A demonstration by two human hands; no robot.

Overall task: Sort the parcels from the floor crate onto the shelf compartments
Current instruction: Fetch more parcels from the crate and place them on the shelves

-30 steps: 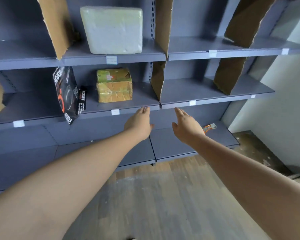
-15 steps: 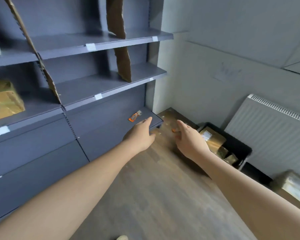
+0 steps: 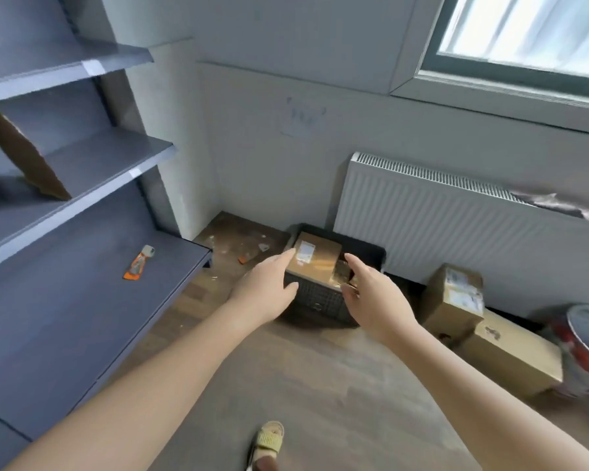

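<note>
Both hands are held out empty with fingers straight and spread, the left hand (image 3: 264, 288) at 9 o'clock and the right hand (image 3: 371, 294) at 3 o'clock of the black floor crate (image 3: 320, 302). Just beyond, at 12 o'clock, a taped cardboard parcel (image 3: 315, 258) is seen lying uppermost in the crate. It is judged stiff, fairly light, perhaps slick on the tape, and best clasped by its opposite sides.

Brown wooden plank floor (image 3: 320, 385), black plastic mesh crate (image 3: 320, 302) on it, 2 brown cardboard boxes (image 3: 454, 300) on it further right, grey metal shelf unit (image 3: 82, 300), orange-and-grey utility knife (image 3: 138, 263) on its lowest board, brown cardboard divider (image 3: 24, 158) 1 board up
</note>
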